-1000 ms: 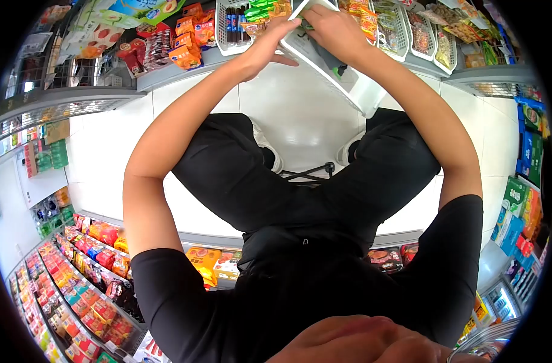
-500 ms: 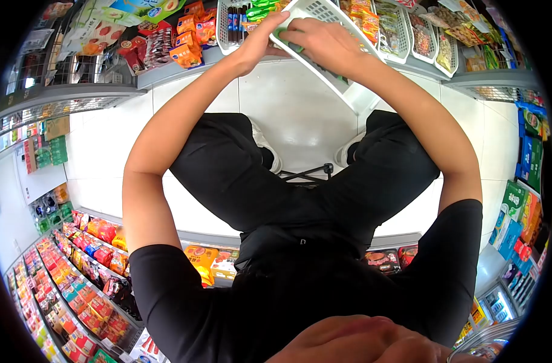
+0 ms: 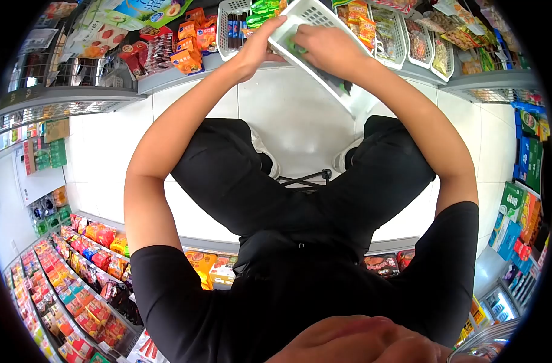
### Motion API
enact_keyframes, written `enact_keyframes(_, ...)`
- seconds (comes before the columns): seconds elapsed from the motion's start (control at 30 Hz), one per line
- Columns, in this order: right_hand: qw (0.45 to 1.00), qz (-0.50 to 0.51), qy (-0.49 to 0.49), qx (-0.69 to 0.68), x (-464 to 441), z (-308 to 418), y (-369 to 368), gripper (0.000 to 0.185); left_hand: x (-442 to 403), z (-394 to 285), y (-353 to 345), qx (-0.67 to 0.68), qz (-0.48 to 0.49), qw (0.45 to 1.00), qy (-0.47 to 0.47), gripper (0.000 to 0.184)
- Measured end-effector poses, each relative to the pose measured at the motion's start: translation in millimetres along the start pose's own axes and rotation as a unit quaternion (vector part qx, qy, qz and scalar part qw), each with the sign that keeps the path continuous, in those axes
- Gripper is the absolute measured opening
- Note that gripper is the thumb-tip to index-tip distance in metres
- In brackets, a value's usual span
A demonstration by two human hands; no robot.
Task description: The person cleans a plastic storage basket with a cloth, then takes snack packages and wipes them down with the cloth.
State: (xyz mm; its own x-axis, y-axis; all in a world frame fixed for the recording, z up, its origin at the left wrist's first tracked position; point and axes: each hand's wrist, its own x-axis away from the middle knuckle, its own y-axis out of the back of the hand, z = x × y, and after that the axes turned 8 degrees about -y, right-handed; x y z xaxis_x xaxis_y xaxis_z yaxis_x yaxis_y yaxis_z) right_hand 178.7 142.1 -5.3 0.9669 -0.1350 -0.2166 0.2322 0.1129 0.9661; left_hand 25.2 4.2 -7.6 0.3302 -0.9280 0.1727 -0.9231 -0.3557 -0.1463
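A white perforated plastic basket (image 3: 317, 12) is held tilted above the floor, in front of the shelf. My left hand (image 3: 256, 49) grips its left corner, thumb on the rim and the other fingers partly hidden beneath. Inside the basket, the bent fingers of my right hand (image 3: 329, 49) are closed on a small green packet (image 3: 300, 46), whose exact kind I cannot make out. Some dark and green items lie lower in the basket, mostly covered by my right hand and wrist.
Similar white baskets of snacks (image 3: 389, 39) line the shelf ahead, with orange packets (image 3: 188, 51) at left. My knees are spread over the white tiled floor (image 3: 297, 100). Racks of packaged goods (image 3: 85, 290) stand behind at left; boxes (image 3: 518, 202) stand at right.
My right hand has shifted slightly right and down inside the basket, its fingers more bunched at the green packet. My left hand keeps its grip on the corner.
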Motion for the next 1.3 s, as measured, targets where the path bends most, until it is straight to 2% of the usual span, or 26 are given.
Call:
enact_keyframes(0.07,0.997,0.065,0.002,-0.049,2.8,3.3,0.0,0.021,-1.4,0.6,7.5,-0.003,-0.033,0.999,-0.015,0.062)
enact_keyframes(0.2,0.95,0.294,-0.042,0.094,6.1,-13.4,12.8,0.018,-9.3,3.3,27.1,-0.012,-0.06,0.997,-0.046,0.065)
enact_keyframes(0.23,0.948,0.303,-0.047,0.088,10.3,-22.0,12.1,0.018,-9.9,0.2,32.0,-0.019,-0.035,0.998,-0.055,0.065)
enact_keyframes(0.3,0.942,0.322,-0.06,0.076,18.4,-36.6,11.5,0.019,-9.6,-2.1,34.3,-0.038,-0.044,0.995,-0.078,0.066)
enact_keyframes(0.47,0.993,0.049,-0.073,-0.075,15.9,-50.4,31.1,0.027,-4.2,-6.0,30.4,-0.116,-0.059,0.986,-0.106,0.079)
enact_keyframes(0.53,0.981,-0.089,-0.09,-0.148,9.4,-45.6,41.4,0.03,-3.0,-5.1,26.2,-0.11,-0.056,0.988,-0.092,0.082)
enact_keyframes(0.63,0.945,-0.225,-0.137,-0.196,0.3,-33.0,53.7,0.034,-5.9,2.4,25.0,-0.119,-0.029,0.99,-0.068,0.086)
enact_keyframes(0.73,0.944,-0.262,-0.114,-0.165,0.8,-31.9,59.6,0.035,-1.3,-0.4,11.9,-0.132,0.013,0.989,-0.071,0.088)
enact_keyframes(0.83,0.951,-0.249,-0.07,-0.169,1.3,-32.9,52.8,0.042,-1.8,3.2,3.0,-0.152,0.033,0.986,-0.062,0.091)
enact_keyframes(0.97,0.968,-0.201,-0.077,-0.128,3.0,-24.8,48.5,0.046,1.3,11.5,1.8,-0.169,0.034,0.983,-0.063,0.094)
enact_keyframes(1.17,0.964,-0.193,-0.104,-0.148,2.8,-49.6,29.5,0.04,4.6,7.4,3.6,-0.139,0.05,0.989,-0.027,0.093)
enact_keyframes(1.27,0.957,-0.225,-0.122,-0.137,1.6,-44.5,29.8,0.028,-1.3,15.8,7.2,-0.145,0.026,0.988,-0.042,0.09)
enact_keyframes(1.3,0.96,-0.214,-0.128,-0.126,1.9,-47.8,26.7,0.032,-2.0,12.7,8.2,-0.13,0.032,0.99,-0.035,0.088)
